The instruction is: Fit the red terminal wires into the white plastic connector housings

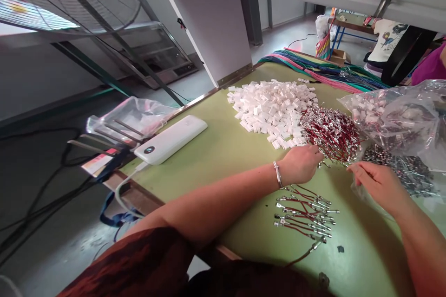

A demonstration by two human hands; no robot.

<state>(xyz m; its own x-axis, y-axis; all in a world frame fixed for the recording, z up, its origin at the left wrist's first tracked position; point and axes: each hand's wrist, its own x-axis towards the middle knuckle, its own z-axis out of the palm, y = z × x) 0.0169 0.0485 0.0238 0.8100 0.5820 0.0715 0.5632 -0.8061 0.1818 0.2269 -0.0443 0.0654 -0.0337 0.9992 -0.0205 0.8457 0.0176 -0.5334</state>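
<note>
Heap of short red wires (332, 134): tangled, strands crossing at many angles, silvery metal terminals bristling across the top. Rests on the green tabletop (216, 162), left flank meeting the white pieces (275, 104). A few terminals stray at its near edge.

Laid-out wires (302, 213): separate set, nearer the viewer, same red strands with silvery ends. Spread flat in a loose array, roughly side by side, some crossing; right-hand ends uneven.

White pieces: small, blocky, plastic-looking. Jumbled in a broad mound beyond and left of the red heap, thinning to scattered ones along the near fringe.
</note>
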